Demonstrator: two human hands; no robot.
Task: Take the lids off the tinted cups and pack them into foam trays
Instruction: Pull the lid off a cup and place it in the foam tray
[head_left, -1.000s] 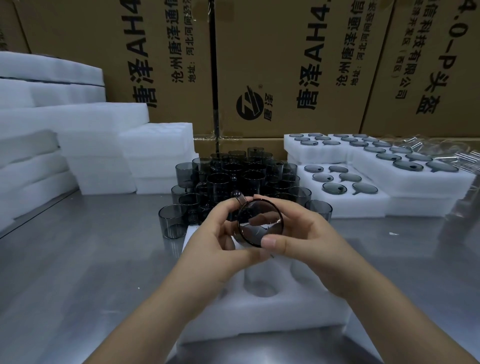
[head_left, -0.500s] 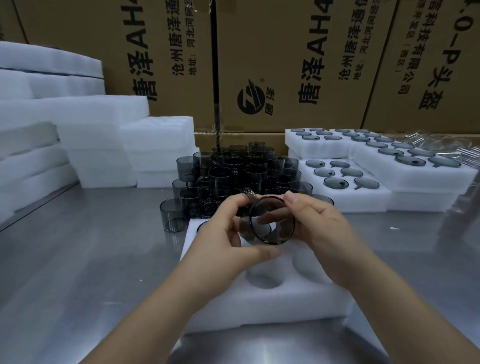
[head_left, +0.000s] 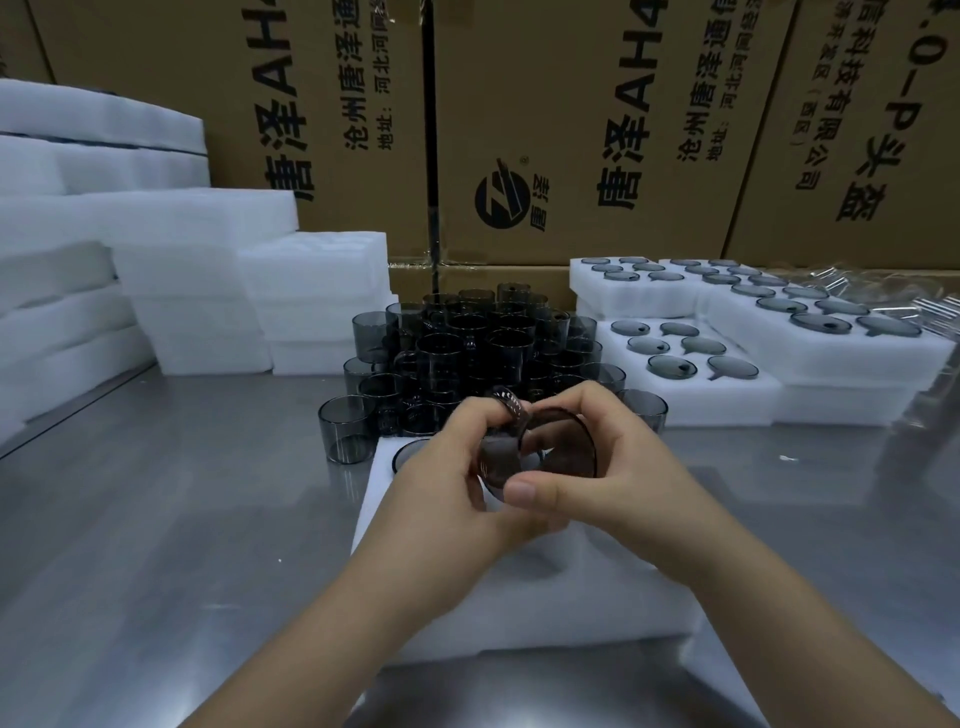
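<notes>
A tinted cup (head_left: 563, 447) is held on its side above a white foam tray (head_left: 545, 597), with its mouth toward me. My right hand (head_left: 597, 467) grips the cup's rim, thumb below and fingers on top. My left hand (head_left: 457, 478) pinches a dark lid (head_left: 501, 457) that stands tilted at the cup's left edge. One cup (head_left: 408, 453) sits in the tray's far-left hole, partly hidden by my left hand. A pile of several tinted cups (head_left: 467, 353) stands behind the tray.
Foam trays (head_left: 685, 358) filled with lidded pieces sit at the right, clear plastic wrap (head_left: 893, 296) behind them. Stacks of foam trays (head_left: 197, 291) fill the left. Cardboard boxes (head_left: 571, 130) wall off the back. The steel table (head_left: 171, 519) shows at left.
The camera moved closer. The lid has come away at the cup's left edge and now tilts in my left fingers, and my right thumb has moved under the cup's rim.
</notes>
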